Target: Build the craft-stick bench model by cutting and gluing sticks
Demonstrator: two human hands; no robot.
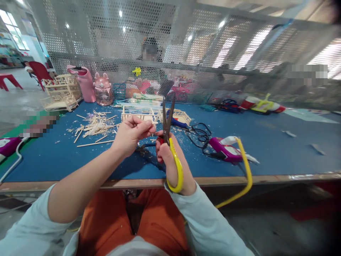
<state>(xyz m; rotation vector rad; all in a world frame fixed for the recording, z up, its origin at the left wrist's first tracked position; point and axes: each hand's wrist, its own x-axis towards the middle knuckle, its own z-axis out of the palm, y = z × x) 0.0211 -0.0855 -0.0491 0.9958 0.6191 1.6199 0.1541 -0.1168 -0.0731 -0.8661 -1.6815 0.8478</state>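
Yellow-handled scissors (178, 170) are in my right hand (174, 165), their dark blades pointing up and slightly apart. Something red shows between the fingers of that hand. My left hand (133, 135) is pinched closed just left of the blades; what its fingertips hold is too small to make out. Behind the hands lies a light wooden stick frame (142, 113), partly hidden by my left hand. Dark pliers with blue handles (152, 161) lie on the blue table below the hands. A second blue-handled tool (179, 123) rests beyond the scissors.
Loose sticks (97, 126) are heaped at left, near a wooden model (61, 93), a pink bottle (86, 85) and a clear jar (103, 90). A purple glue gun (227, 149) with cords lies right. A perforated metal screen (186, 46) stands behind, with a person beyond it.
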